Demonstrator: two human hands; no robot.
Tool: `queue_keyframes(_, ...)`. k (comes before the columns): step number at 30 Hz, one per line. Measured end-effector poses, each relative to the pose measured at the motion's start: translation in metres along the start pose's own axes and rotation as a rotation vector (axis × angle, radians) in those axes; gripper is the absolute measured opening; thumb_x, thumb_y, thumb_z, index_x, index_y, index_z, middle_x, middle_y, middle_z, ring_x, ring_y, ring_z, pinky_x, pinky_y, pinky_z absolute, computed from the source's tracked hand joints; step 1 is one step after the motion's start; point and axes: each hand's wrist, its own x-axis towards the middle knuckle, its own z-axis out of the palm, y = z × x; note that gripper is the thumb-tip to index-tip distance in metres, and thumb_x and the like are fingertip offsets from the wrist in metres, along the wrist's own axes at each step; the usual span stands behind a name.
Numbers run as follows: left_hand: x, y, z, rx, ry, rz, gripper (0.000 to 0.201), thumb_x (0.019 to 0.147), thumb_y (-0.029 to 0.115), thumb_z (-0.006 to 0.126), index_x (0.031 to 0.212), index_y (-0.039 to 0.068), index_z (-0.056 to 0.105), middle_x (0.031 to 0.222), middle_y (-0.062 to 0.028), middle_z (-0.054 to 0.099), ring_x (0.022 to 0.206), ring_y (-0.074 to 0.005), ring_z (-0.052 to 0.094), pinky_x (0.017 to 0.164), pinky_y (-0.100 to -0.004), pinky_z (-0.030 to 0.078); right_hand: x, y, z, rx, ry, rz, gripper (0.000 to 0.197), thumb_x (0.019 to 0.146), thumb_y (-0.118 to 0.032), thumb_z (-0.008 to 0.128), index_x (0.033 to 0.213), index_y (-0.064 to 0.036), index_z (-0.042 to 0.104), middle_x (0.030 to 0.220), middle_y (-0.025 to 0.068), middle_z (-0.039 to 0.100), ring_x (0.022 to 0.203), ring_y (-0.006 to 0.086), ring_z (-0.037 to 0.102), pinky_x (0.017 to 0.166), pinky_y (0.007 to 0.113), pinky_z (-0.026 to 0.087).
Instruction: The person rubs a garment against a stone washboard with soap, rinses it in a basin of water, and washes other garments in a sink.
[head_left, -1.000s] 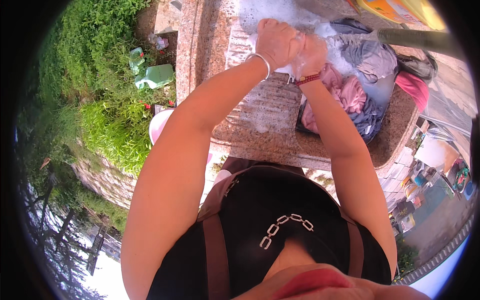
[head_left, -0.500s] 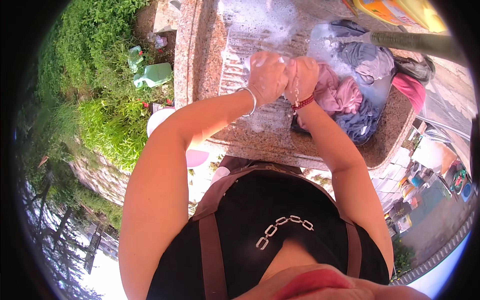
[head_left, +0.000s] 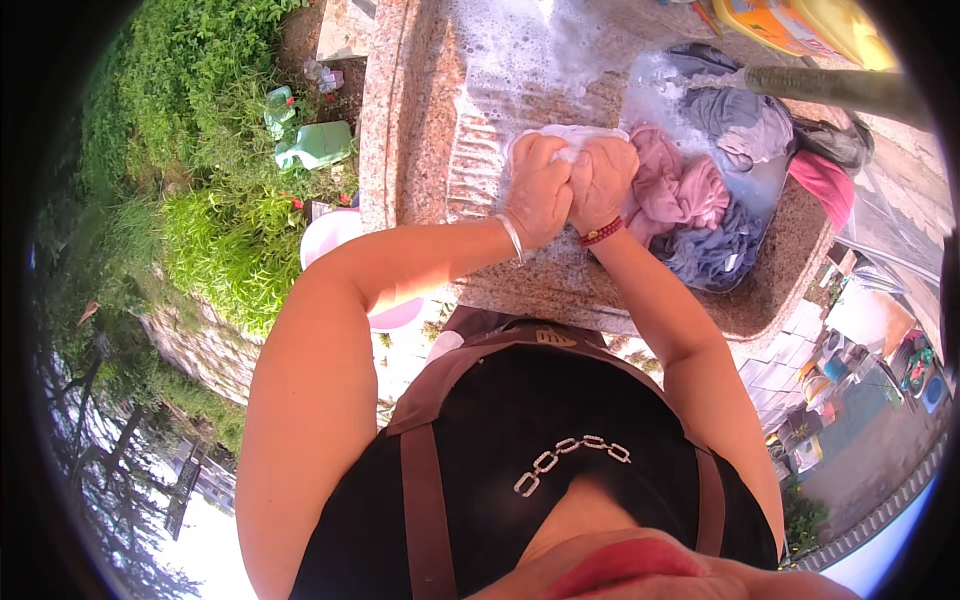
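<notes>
Both my hands are closed on a pale, soapy cloth, pressed against the ridged stone washboard. My left hand, with a silver bangle at the wrist, grips the cloth's left part. Right beside it, my right hand, wearing a red bead bracelet, holds the other part. Much of the cloth is hidden under my fingers. A wet pink garment lies just right of my right hand, with a dark blue garment and a grey garment around it in sudsy water.
A thick greenish pipe reaches in over the wash basin from the right, water at its end. Behind it is a yellow container. A red-pink cloth hangs over the stone rim's right side. Left, a green plastic jug lies by plants.
My two hands, still closed, have moved down the washboard toward me. More of the pale cloth now shows beyond my fingers. The view has shifted slightly.
</notes>
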Motion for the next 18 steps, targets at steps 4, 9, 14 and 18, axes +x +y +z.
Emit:
queue_keyframes(4,0.082,-0.039,0.013,0.197,-0.080,0.071,0.021,0.085,0.018,0.052,0.093,0.004,0.065,0.106,-0.0177,0.056,0.101,-0.0357,0.048,0.091,-0.0450,0.035,0.055,0.042,0.023,-0.139,-0.153,0.136,0.019,0.087,-0.021,0.054,0.078,-0.0048,0.061,0.087,0.0126,0.061,0.087,0.0332,0.055,0.080,0.042,0.039)
queue_keyframes(9,0.129,-0.084,0.048,0.306,0.247,0.008,0.033,0.088,0.030,0.051,0.092,-0.001,0.062,0.104,-0.0266,0.059,0.104,-0.0415,0.051,0.092,-0.0529,0.035,0.094,0.075,0.061,-0.493,-0.215,0.076,0.030,0.088,-0.028,0.052,0.076,-0.0026,0.063,0.080,0.0187,0.063,0.080,0.0385,0.059,0.072,0.048,0.045)
queue_keyframes(14,0.066,-0.036,0.009,0.049,0.110,0.113,0.014,0.085,0.017,0.052,0.084,0.004,0.059,0.089,-0.0141,0.056,0.091,-0.0336,0.051,0.086,-0.0464,0.036,0.043,0.019,0.016,-0.006,-0.010,0.093,0.022,0.089,-0.020,0.052,0.080,-0.0026,0.062,0.088,0.0169,0.063,0.087,0.0389,0.055,0.078,0.047,0.042)
queue_keyframes(18,0.018,-0.012,0.006,-0.002,0.060,0.152,0.015,0.083,0.015,0.053,0.073,0.004,0.055,0.081,-0.0124,0.054,0.086,-0.0309,0.051,0.081,-0.0452,0.037,-0.007,0.003,-0.006,-0.145,-0.058,-0.024,0.017,0.086,-0.020,0.056,0.082,-0.0051,0.063,0.089,0.0174,0.062,0.090,0.0381,0.055,0.079,0.047,0.041)
